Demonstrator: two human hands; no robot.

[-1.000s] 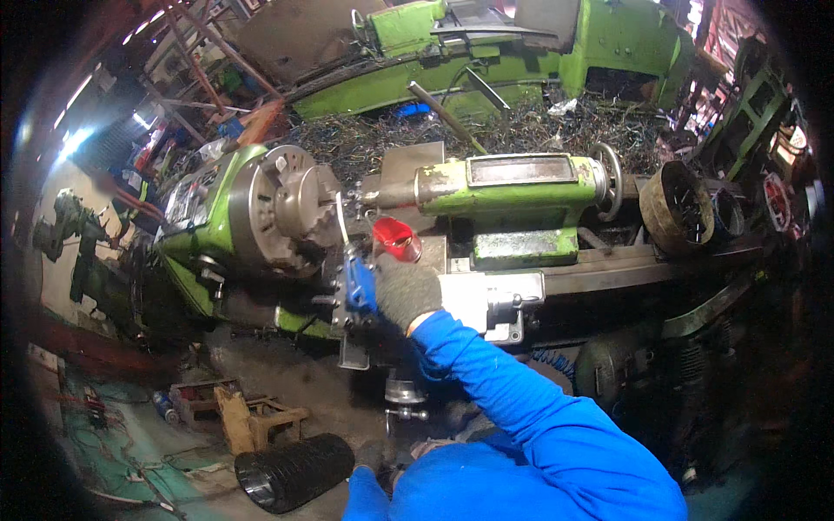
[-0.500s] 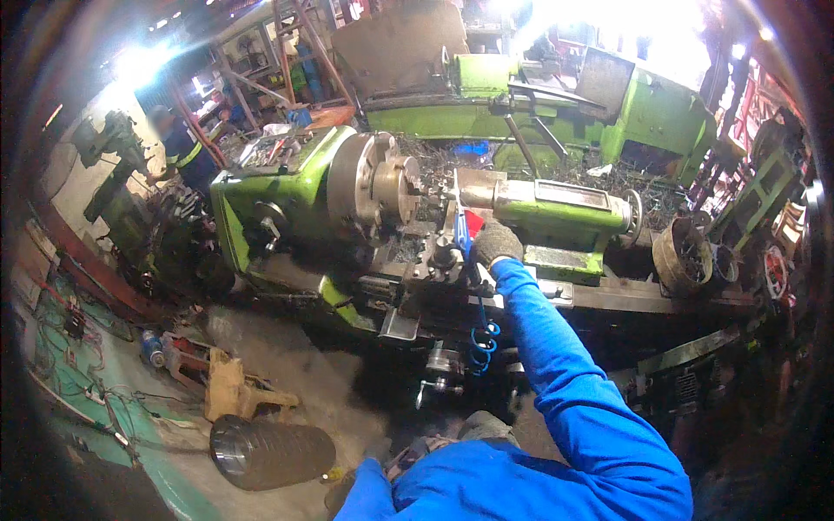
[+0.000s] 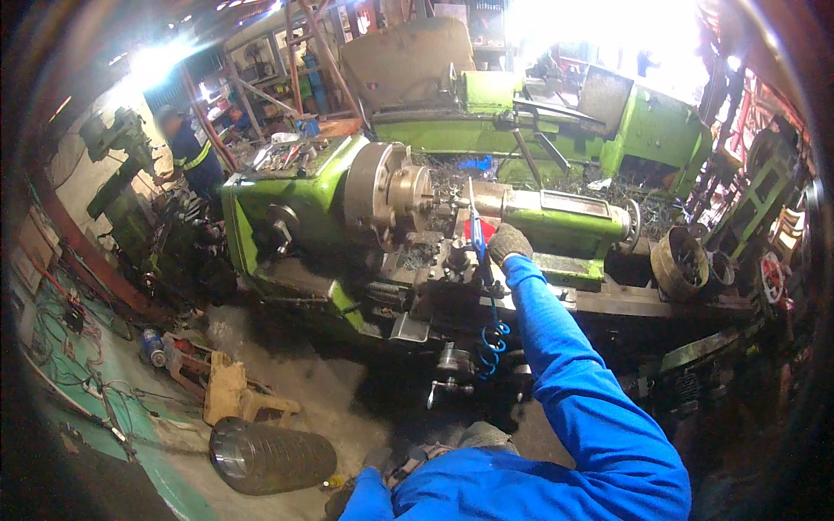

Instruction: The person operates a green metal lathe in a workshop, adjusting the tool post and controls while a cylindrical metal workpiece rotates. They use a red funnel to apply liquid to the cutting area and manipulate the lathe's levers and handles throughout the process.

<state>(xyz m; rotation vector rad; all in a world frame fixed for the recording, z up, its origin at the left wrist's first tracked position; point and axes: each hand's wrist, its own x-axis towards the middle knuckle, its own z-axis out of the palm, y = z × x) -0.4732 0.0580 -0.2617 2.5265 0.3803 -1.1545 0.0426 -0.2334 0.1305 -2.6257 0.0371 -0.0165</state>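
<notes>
My right hand (image 3: pixel 510 243), in a dark knitted glove, is closed at the end of an outstretched arm. It holds a blue air blow gun (image 3: pixel 479 247) whose thin nozzle points up and away, between the lathe chuck (image 3: pixel 408 195) and the tailstock (image 3: pixel 560 219). A blue coiled hose (image 3: pixel 493 349) hangs below the gun. Something red (image 3: pixel 486 229) shows beside the gun and the glove. The tool post (image 3: pixel 458 255) stands just left of the gun. My left hand (image 3: pixel 378 458) is low near my body, dark and blurred; its fingers cannot be made out.
Loose tools (image 3: pixel 291 154) lie on the green headstock. Metal chips surround the lathe bed. A crank handle (image 3: pixel 441 389) sticks out toward me. On the floor at left lie a ribbed metal cylinder (image 3: pixel 274 456) and a tan stool (image 3: pixel 239 391). Another person (image 3: pixel 193 154) stands at far left.
The whole view has shifted slightly, so the lathe sits a little further right and lower. My right hand keeps its grip on the blow gun, at nearly the same place over the lathe.
</notes>
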